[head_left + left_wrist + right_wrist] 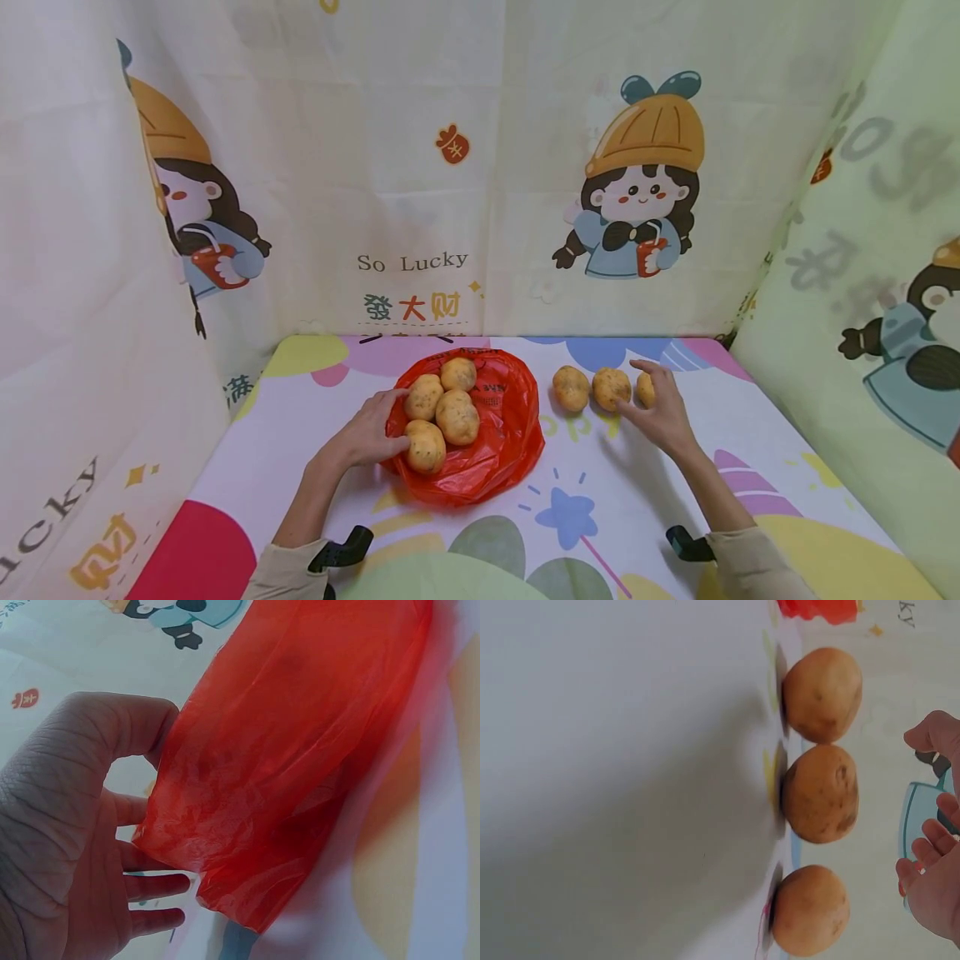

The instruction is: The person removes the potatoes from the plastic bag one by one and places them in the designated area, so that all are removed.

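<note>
Several potatoes (457, 417) lie in a red plastic bag (504, 454) whose mouth is spread wide on the table. At the bag's left rim is my left hand (371, 432), thumb and fingers apart, touching the edge beside the potatoes. The left wrist view shows the bag's side (270, 750) covering the thumb tip and some fingertips of that hand (75, 817). Right of the bag stands a row of three potatoes (821, 793). My right hand (662, 414) hovers over the row's right end, thumb and fingers parted, holding nothing, and partly hides the rightmost potato (645, 389).
A patterned cloth covers the table (615, 500). Printed curtains (525, 208) close off the back and both sides. Dark straps with wrist cameras (341, 552) sit on both wrists.
</note>
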`<state>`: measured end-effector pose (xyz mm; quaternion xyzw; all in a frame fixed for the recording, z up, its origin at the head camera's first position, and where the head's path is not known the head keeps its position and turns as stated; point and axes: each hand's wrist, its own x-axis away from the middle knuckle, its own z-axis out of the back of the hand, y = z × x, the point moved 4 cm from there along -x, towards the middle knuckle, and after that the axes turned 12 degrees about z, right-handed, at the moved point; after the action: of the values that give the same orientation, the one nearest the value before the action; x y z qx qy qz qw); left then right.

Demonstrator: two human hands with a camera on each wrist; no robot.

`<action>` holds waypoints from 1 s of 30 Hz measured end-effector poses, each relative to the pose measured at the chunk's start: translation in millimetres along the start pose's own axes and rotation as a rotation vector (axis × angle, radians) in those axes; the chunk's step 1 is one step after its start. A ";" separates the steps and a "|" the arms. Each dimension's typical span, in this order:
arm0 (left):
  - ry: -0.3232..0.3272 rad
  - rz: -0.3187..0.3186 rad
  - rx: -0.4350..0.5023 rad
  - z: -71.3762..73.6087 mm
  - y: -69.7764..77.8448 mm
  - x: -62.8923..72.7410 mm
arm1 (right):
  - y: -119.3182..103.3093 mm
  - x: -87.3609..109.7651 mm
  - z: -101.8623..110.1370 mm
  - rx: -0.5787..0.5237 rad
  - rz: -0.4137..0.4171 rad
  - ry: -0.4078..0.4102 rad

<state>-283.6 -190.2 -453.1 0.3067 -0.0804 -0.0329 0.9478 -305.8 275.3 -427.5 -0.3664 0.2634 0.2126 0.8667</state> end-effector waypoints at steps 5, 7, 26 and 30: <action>0.005 -0.012 -0.010 -0.1 -0.3 0.1 | -11.2 -2.3 -6.4 -0.027 0.011 0.002; 0.002 -0.009 -0.011 -0.2 -0.3 0.2 | -14.6 -3.2 -9.1 -0.026 0.010 0.001; 0.001 0.013 -0.005 0.0 -0.9 -0.1 | -51.7 -8.7 -42.0 -0.171 0.027 -0.044; 0.000 0.010 -0.006 0.5 -0.4 0.4 | -57.0 -10.0 -47.4 -0.175 0.014 -0.057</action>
<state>-283.2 -190.8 -452.9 0.3036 -0.0819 -0.0286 0.9489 -295.8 201.6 -419.6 -0.4326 0.2216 0.2511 0.8371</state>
